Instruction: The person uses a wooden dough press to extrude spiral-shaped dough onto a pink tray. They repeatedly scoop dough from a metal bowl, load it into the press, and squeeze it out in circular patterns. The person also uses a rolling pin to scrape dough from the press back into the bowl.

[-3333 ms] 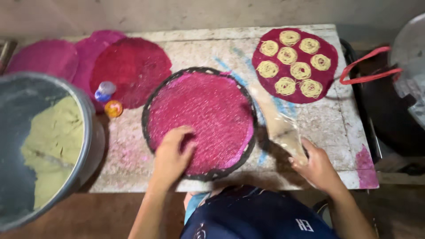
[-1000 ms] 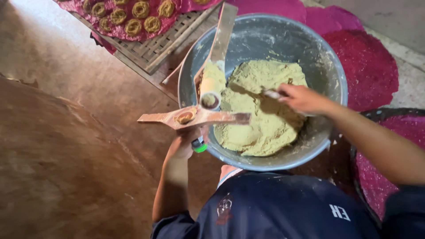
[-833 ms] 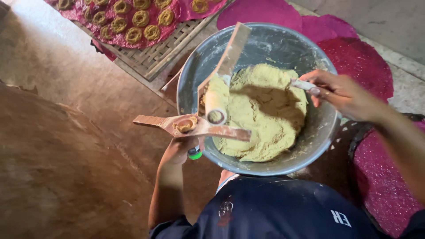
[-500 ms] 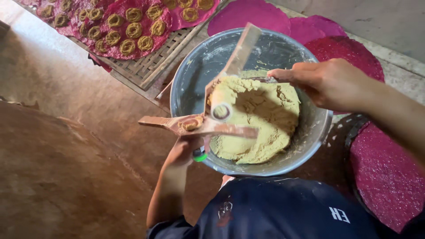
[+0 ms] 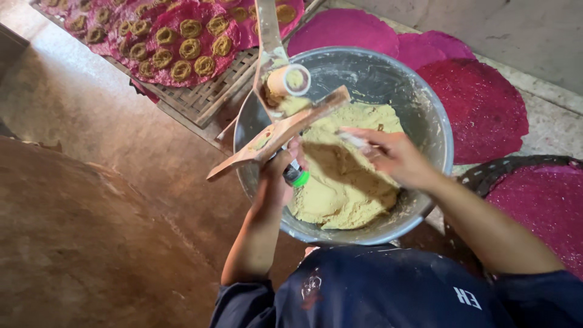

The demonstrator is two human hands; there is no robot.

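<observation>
Two hands are at work over the big metal bowl (image 5: 425, 115), and compared with half a second ago I see the wooden press (image 5: 276, 136) tipped up higher: its cylinder (image 5: 290, 80) now faces the camera with dough showing in its open mouth, where before the tool lay flatter across the bowl's near-left rim. My left hand (image 5: 276, 179) grips the press from below, fingers wrapped tight around the lower part, with a small green-capped piece (image 5: 296, 176) poking out just beside the knuckles. My right hand (image 5: 395, 158) has come in from the bowl's far-right edge to the middle; its fingers are pressed together and pinch a slim pale object (image 5: 355, 141) that I cannot identify, just above the dough.

That bowl holds a large mound of yellowish dough (image 5: 340, 188), heaped toward the near side, with bare smeared metal on the far wall. Bits of the same dough cling to the press arms.

Behind the bowl a slatted bamboo tray (image 5: 206, 97) carries a magenta sheet (image 5: 182, 36) covered with rows of coiled dough spirals (image 5: 191, 47). Further right, several round magenta mats (image 5: 480, 103) overlap on the stone slab (image 5: 546, 127), and one dark-rimmed round mat (image 5: 534, 200) lies near my right forearm
</observation>
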